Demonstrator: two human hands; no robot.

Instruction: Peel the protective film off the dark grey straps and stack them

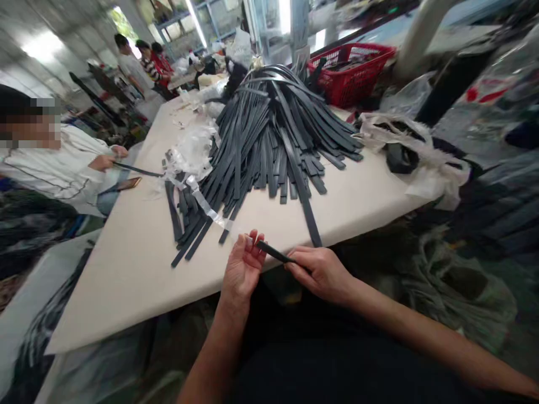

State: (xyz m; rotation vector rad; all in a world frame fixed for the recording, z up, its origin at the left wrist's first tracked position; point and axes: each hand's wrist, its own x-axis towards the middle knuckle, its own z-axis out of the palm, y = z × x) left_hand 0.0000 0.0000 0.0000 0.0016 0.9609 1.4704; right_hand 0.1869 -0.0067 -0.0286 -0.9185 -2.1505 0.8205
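My left hand (244, 264) is closed at the table's front edge, thumb and finger pinched on a small whitish piece at the end of a clear plastic strip (208, 207). That strip runs back to a crumpled bundle of clear plastic (193, 148). My right hand (322, 272) is wrapped round a dark strap (274, 251), whose free end points at my left fingers. Behind both hands, a large heap of dark straps (269, 129) fans out over the pale table (138, 269). One long strap from the heap reaches down close to my right hand.
A red basket (353, 76) stands behind the heap at the right. Plastic bags (421, 151) lie on the table's right side. At the left, a person in white (63, 163) holds a dark strap. More people are at the far end.
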